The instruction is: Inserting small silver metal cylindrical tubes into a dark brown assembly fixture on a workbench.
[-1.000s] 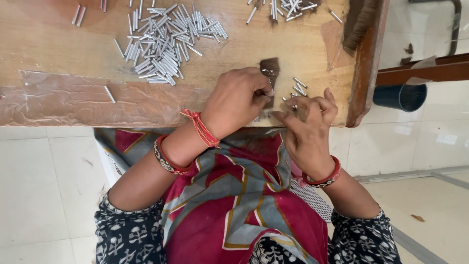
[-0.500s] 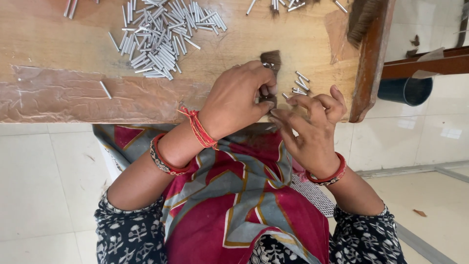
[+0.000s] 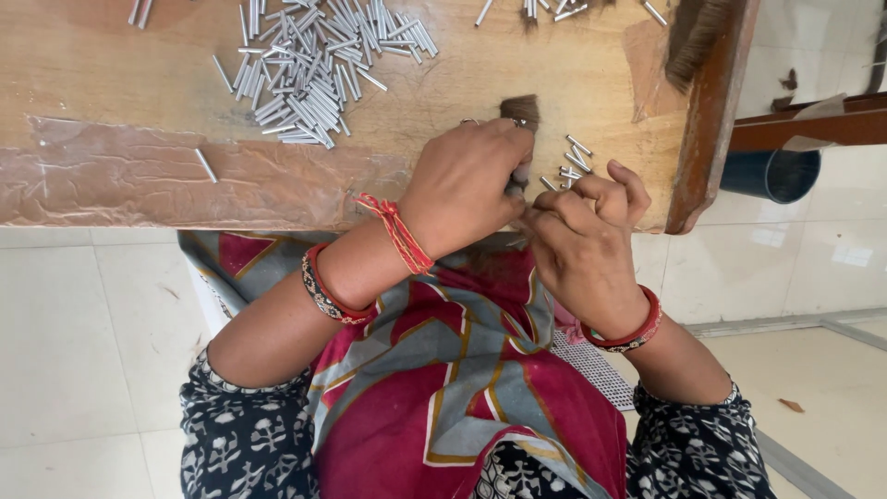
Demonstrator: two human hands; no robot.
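Partly hidden: brown hair tuft (image 3: 520, 109) behind left hand (image 3: 467, 185); right hand (image 3: 584, 245) adjacent.

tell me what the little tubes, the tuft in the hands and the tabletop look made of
Little tubes: likely metal, silvery and shiny. Tuft: looks like brown hair or bristle, fine strands. Tabletop: wood, visible grain, with crinkled clear tape or film along its near edge.

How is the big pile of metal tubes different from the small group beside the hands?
The big pile of tubes holds many, heaped and crossing, away from both hands. The small group of tubes holds few, lying flat beside the right hand. Both are thin silver tubes on the wooden table.
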